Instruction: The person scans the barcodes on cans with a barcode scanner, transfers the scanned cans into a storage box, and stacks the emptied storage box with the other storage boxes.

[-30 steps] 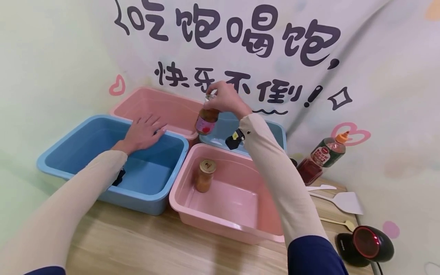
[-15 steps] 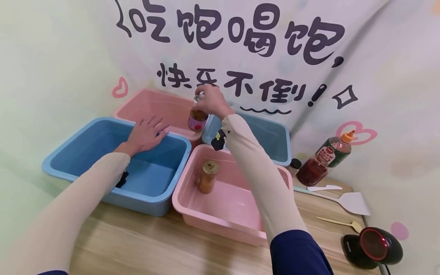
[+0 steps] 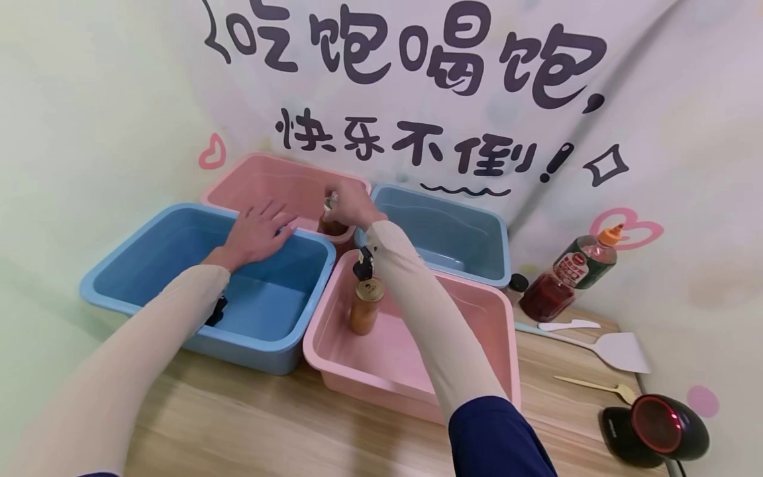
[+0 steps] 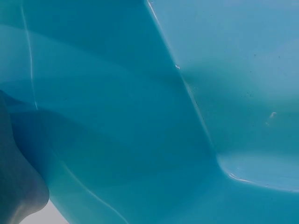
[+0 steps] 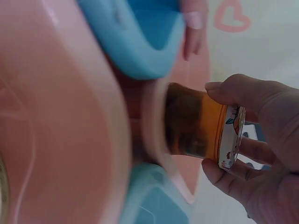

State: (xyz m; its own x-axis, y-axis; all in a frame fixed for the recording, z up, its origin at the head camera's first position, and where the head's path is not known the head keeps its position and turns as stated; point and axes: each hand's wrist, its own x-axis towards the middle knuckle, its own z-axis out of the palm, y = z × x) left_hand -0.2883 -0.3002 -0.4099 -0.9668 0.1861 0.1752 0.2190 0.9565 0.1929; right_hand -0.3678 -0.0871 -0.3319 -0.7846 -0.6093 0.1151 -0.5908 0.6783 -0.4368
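My right hand (image 3: 354, 204) grips an amber glass jar (image 5: 191, 121) by its patterned lid (image 5: 229, 135). The jar's base is down inside the far pink basin (image 3: 262, 159), near its front right corner, and the near rim hides the lower part. Fingers and thumb curl round the lid in the right wrist view. My left hand (image 3: 256, 235) rests, fingers spread, over the back rim of the left blue basin (image 3: 268, 343). Only blue basin wall and a dark bit of the hand (image 4: 23, 186) show in the left wrist view.
A second lidded jar (image 3: 365, 311) stands in the near pink basin (image 3: 381, 385). Behind it is another blue basin (image 3: 447, 228). To the right are a sauce bottle (image 3: 566, 271), a small black-capped jar (image 3: 516, 288), a white spatula (image 3: 620, 351), a gold fork (image 3: 602, 385) and a black scanner (image 3: 661, 424).
My right hand has moved left and down with the jar, from above the far blue basin into the far pink basin. The left hand stays on the rim. The view has shifted slightly.
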